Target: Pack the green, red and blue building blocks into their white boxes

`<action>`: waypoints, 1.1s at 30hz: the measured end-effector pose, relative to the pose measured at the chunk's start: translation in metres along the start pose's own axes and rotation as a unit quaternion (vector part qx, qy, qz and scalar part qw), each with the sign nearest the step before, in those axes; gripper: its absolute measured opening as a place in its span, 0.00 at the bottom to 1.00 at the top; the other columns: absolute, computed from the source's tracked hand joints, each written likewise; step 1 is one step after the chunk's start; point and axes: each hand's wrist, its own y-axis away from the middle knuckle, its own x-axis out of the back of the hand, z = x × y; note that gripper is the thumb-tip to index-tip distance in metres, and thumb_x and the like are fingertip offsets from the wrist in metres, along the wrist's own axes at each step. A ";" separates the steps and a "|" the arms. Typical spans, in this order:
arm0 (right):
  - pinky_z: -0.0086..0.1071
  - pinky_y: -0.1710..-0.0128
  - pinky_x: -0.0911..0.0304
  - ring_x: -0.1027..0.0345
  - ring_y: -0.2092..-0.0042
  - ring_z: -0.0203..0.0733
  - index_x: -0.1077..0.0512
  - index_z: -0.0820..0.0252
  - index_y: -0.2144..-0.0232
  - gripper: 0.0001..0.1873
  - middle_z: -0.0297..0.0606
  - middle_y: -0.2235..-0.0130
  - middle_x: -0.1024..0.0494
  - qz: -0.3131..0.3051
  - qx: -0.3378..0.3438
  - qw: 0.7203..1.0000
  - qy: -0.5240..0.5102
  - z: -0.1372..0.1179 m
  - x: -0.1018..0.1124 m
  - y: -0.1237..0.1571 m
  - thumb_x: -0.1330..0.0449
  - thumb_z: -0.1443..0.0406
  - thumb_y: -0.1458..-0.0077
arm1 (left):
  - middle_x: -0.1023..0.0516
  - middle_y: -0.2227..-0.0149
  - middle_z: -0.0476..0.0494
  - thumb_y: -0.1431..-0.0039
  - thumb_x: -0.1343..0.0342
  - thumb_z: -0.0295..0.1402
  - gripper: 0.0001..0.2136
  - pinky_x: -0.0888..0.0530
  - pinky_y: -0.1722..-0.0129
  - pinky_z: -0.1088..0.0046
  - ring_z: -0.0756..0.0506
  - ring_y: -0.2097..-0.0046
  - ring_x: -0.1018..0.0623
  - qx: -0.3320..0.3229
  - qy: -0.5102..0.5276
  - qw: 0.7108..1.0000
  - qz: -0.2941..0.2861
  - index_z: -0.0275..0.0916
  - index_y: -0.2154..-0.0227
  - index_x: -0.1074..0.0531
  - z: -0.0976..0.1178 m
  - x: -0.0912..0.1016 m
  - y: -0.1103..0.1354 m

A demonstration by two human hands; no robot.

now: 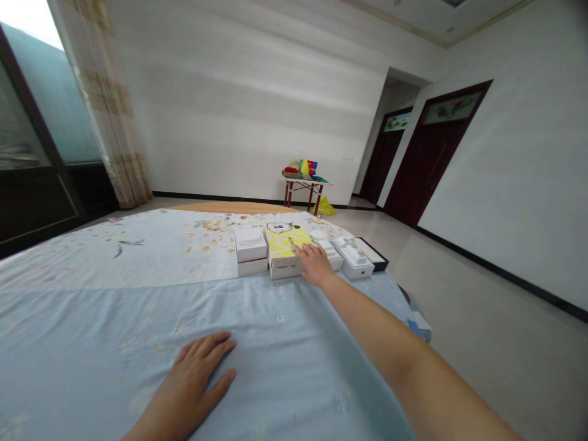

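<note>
My right hand (316, 263) reaches far across the table, its fingers stretched over the right edge of a yellow and white box (287, 248) with a cartoon face on its lid. The fingertips seem to rest on the lid; whether they grip it is unclear, and the thumb is hard to make out. To the left of that box, two small white boxes (251, 244) are stacked. Beyond my hand lie white box parts (329, 250), partly covered by it. My left hand (197, 376) lies flat on the light blue cloth (114, 343), fingers apart, holding nothing.
Farther right on the table are an open white box with a moulded insert (353, 257) and a black-edged tray (374, 254). A flowered white cloth (151, 245) covers the far part. Behind, a small side table (305, 181) carries colourful packages, with a yellow bag (326, 207) on the floor.
</note>
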 end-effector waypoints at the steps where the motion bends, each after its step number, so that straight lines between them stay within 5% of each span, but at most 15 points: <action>1: 0.42 0.43 0.59 0.55 0.40 0.48 0.52 0.55 0.40 0.38 0.44 0.40 0.47 0.021 -0.001 1.000 -0.015 0.006 0.001 0.007 0.43 0.63 0.53 | 0.29 0.49 0.46 0.44 0.51 0.43 0.18 0.34 0.49 0.61 0.42 0.48 0.30 -0.002 -0.003 1.000 -0.001 0.48 0.51 0.32 0.000 0.000 0.000; 4: 0.43 0.43 0.59 0.57 0.39 0.48 0.51 0.60 0.41 0.35 0.47 0.39 0.48 0.138 -0.091 0.985 -0.058 0.037 0.001 0.036 0.47 0.60 0.50 | 0.29 0.49 0.46 0.44 0.51 0.44 0.18 0.33 0.49 0.62 0.42 0.49 0.30 -0.005 -0.013 1.000 -0.001 0.49 0.51 0.32 -0.001 0.000 -0.001; 7: 0.45 0.44 0.56 0.55 0.40 0.50 0.51 0.69 0.42 0.31 0.53 0.41 0.45 0.206 -0.291 0.932 -0.070 0.080 -0.010 0.067 0.53 0.62 0.47 | 0.28 0.49 0.46 0.46 0.50 0.45 0.19 0.32 0.50 0.62 0.42 0.49 0.29 -0.002 -0.016 1.000 0.004 0.49 0.52 0.31 0.000 0.001 -0.002; 9: 0.42 0.44 0.55 0.55 0.39 0.51 0.52 0.77 0.43 0.31 0.59 0.41 0.46 0.166 -0.405 0.896 -0.067 0.107 -0.020 0.085 0.55 0.63 0.46 | 0.28 0.50 0.47 0.46 0.49 0.45 0.19 0.31 0.51 0.62 0.42 0.49 0.29 0.001 -0.019 1.000 0.003 0.49 0.52 0.31 0.000 0.002 -0.003; 12: 0.39 0.45 0.52 0.52 0.40 0.52 0.52 0.81 0.43 0.32 0.62 0.42 0.45 0.064 -0.480 0.872 -0.068 0.135 -0.035 0.102 0.56 0.63 0.46 | 0.27 0.50 0.47 0.47 0.49 0.46 0.19 0.30 0.51 0.62 0.42 0.50 0.28 0.000 -0.031 1.000 0.000 0.50 0.52 0.30 -0.001 0.001 -0.003; 21: 0.41 0.55 0.40 0.36 0.50 0.53 0.41 0.69 0.47 0.29 0.55 0.52 0.30 -0.014 -0.471 0.878 -0.086 0.140 -0.053 0.087 0.52 0.58 0.47 | 0.32 0.45 0.49 0.46 0.49 0.45 0.23 0.30 0.51 0.62 0.42 0.47 0.30 -0.026 -0.079 0.997 0.001 0.53 0.46 0.38 -0.010 -0.011 0.012; 27: 0.41 0.51 0.43 0.42 0.45 0.52 0.45 0.72 0.45 0.31 0.56 0.46 0.36 -0.008 -0.448 0.890 -0.079 0.129 -0.043 0.093 0.50 0.59 0.48 | 0.34 0.43 0.49 0.46 0.48 0.43 0.25 0.30 0.50 0.62 0.41 0.47 0.30 -0.031 -0.071 0.997 0.003 0.55 0.44 0.41 -0.006 -0.006 0.022; 31: 0.39 0.44 0.50 0.47 0.41 0.48 0.42 0.69 0.45 0.28 0.50 0.43 0.39 0.006 -0.322 0.941 -0.107 0.090 -0.032 0.121 0.50 0.62 0.48 | 0.36 0.42 0.49 0.46 0.48 0.43 0.26 0.30 0.50 0.61 0.40 0.46 0.31 -0.056 -0.036 0.997 0.038 0.57 0.43 0.44 0.025 -0.002 0.036; 33: 0.38 0.43 0.52 0.48 0.41 0.45 0.38 0.64 0.47 0.26 0.46 0.43 0.38 -0.023 -0.226 0.962 -0.149 0.056 -0.021 0.140 0.50 0.61 0.47 | 0.34 0.44 0.50 0.45 0.50 0.44 0.27 0.30 0.50 0.64 0.43 0.47 0.30 -0.143 -0.017 0.989 0.038 0.58 0.42 0.47 0.048 -0.002 0.041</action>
